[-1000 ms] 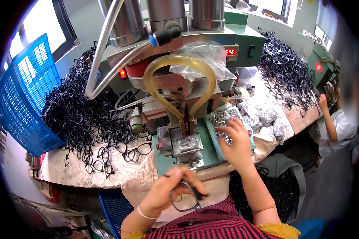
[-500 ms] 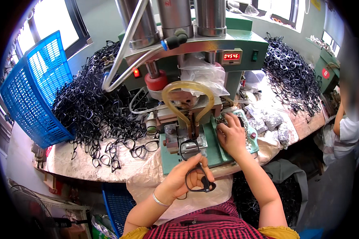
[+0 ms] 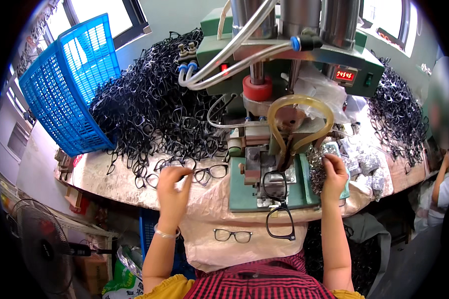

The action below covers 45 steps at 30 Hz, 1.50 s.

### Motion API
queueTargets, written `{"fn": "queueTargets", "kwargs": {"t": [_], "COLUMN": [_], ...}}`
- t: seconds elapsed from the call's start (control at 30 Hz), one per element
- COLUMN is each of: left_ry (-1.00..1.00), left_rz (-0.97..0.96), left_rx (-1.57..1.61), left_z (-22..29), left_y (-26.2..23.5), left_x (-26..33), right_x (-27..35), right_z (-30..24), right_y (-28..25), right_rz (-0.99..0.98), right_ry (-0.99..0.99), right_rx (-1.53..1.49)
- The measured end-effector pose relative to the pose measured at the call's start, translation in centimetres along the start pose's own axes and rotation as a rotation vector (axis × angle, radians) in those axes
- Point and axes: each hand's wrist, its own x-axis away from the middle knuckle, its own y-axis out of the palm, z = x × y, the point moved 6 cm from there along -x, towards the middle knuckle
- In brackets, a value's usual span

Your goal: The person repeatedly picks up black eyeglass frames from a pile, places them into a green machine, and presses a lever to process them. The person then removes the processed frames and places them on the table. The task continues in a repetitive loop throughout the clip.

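Observation:
A black eyeglass frame [image 3: 280,222] is held at its upper lens rim in the green press [image 3: 239,192], its lower lens hanging past the front edge. My left hand [image 3: 172,194] is off it, left of the press and in front of loose eyeglass frames [image 3: 203,175]; its thumb and index finger are apart with nothing visible between them. Beside the press, my right hand [image 3: 336,174] is pinched at the edge of a heap of small metal parts [image 3: 317,172]; whatever its fingertips hold is too small to tell. Another eyeglass frame [image 3: 233,235] lies on the pale sheet before me.
A big pile of black frames [image 3: 154,99] covers the left table, beside a tilted blue basket [image 3: 67,94]. More frames [image 3: 396,109] are heaped at right. Bags of small parts [image 3: 369,162] lie right of the press. A curved yellow tube [image 3: 329,119] arches over the work spot.
My left hand has let go of the eyeglass frame and moved left toward the loose frames. The frame stays in the press. My right hand has drawn back slightly, fingers pinched. The view has shifted left.

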Motion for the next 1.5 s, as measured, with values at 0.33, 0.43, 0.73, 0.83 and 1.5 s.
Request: {"fn": "queueTargets", "kwargs": {"t": [0.33, 0.43, 0.73, 0.83, 1.5], "left_ry": [-0.047, -0.405, -0.814, -0.852, -0.987], "left_rz": [0.063, 0.060, -0.097, -0.037, -1.003], "left_rx": [-0.240, 0.430, 1.303, 1.264, 1.647], "left_z": [-6.7, -7.3, -7.5, -6.3, 15.4], "left_y": [6.7, 5.0, 11.9, 11.9, 12.4], "left_x": [2.5, 2.6, 3.9, 6.0, 5.4], "right_x": [3.7, 4.9, 4.5, 5.4, 1.6], "right_z": [-5.5, -6.2, -8.9, -8.8, -5.0], "right_y": [-4.4, -7.0, 9.3, 9.3, 0.1], "right_rz": [0.052, 0.033, -0.359, -0.288, -0.212], "right_ry": [-0.316, -0.200, -0.170, -0.128, -0.462], "right_rx": [0.562, 0.507, 0.119, 0.046, 1.039]}}
